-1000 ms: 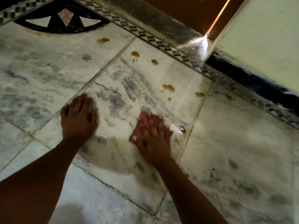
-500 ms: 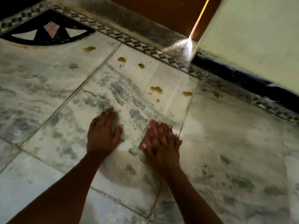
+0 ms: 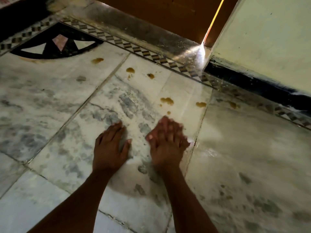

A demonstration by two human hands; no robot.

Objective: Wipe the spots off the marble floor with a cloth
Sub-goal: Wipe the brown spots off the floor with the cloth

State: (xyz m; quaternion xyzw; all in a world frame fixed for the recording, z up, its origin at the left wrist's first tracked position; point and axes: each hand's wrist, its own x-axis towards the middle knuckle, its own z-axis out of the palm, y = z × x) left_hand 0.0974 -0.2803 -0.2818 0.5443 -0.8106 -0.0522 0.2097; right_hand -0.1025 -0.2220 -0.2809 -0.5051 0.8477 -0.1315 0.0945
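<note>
My right hand (image 3: pixel 165 142) lies flat and blurred on the grey-veined marble floor (image 3: pixel 67 101), pressing a white cloth (image 3: pixel 191 140) of which only a small edge shows by the tile joint. My left hand (image 3: pixel 110 145) rests palm down on the same tile, fingers spread, holding nothing. Several brown spots lie beyond the hands: a double blot (image 3: pixel 167 100) just past my right fingers, a small drop (image 3: pixel 168 112), one spot (image 3: pixel 201 104) near the joint, and others (image 3: pixel 130 70) farther back.
A pale wall (image 3: pixel 262 44) with a black skirting (image 3: pixel 252 83) stands at the right. A checkered inlay border (image 3: pixel 138 48) and a dark doorstep run along the back below a brown door. A black triangular inlay (image 3: pixel 55 46) lies back left.
My left hand has slid right until it lies close beside my right hand. My right hand has moved forward with the cloth toward the spots. The brown mark by the cloth's edge no longer shows.
</note>
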